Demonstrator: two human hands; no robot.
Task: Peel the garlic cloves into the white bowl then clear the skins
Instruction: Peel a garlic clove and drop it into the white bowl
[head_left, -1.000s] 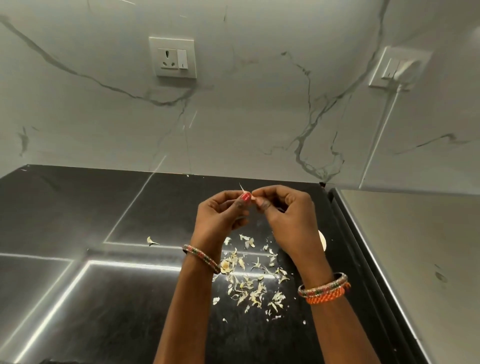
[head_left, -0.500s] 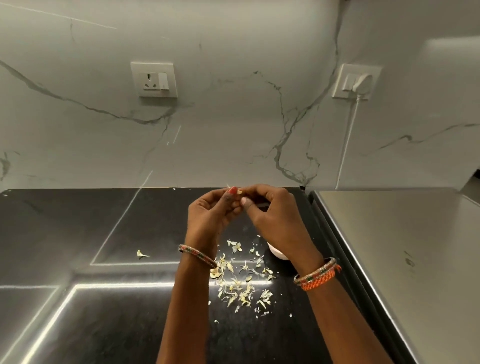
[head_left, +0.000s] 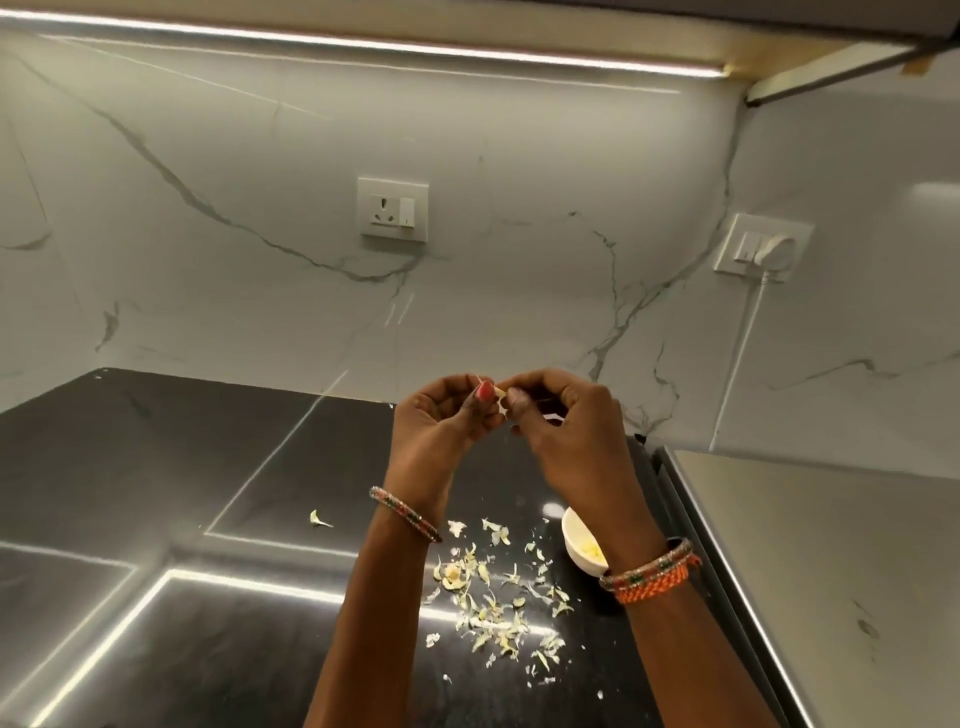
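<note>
- Held up above the black bench (head_left: 156, 467), both hands together at about the centre of the view.
- Left hand (head_left: 436, 421): fingers curled inward, thumb with red-painted nail pressed against a small garlic clove (head_left: 500, 391); grip closed tight on the clove.
- Right hand (head_left: 566, 431): fingers curled, thumb and forefinger pinching the same clove from the 3 o'clock side; grip equally tight, a thin wisp of pale skin dangling just below the pinch.
- Clove itself mostly hidden by the fingertips; only a pale yellowish sliver visible between the two thumbs.
- White bowl (head_left: 574, 540) stood on the bench at 5 o'clock from the hands, partly covered by the right wrist; pale yellow peeled pieces inside.
- Garlic skins (head_left: 493, 608) lay scattered on the bench at 6 o'clock from the hands, just beside the bowl on its 8 o'clock side, between the two forearms.
- One stray skin flake (head_left: 318, 518) lay apart at 9 o'clock from the pile.
- Beaded bangle (head_left: 405, 514) on the left wrist; orange and beaded bangles (head_left: 652, 571) on the right wrist.
- Marble-veined wall behind, with a socket plate (head_left: 393, 209) at 12 o'clock and a switch plate with a white plug (head_left: 763, 249) at 2 o'clock.
- Grey steel surface (head_left: 831, 571) adjoined the bench at 3 o'clock.
</note>
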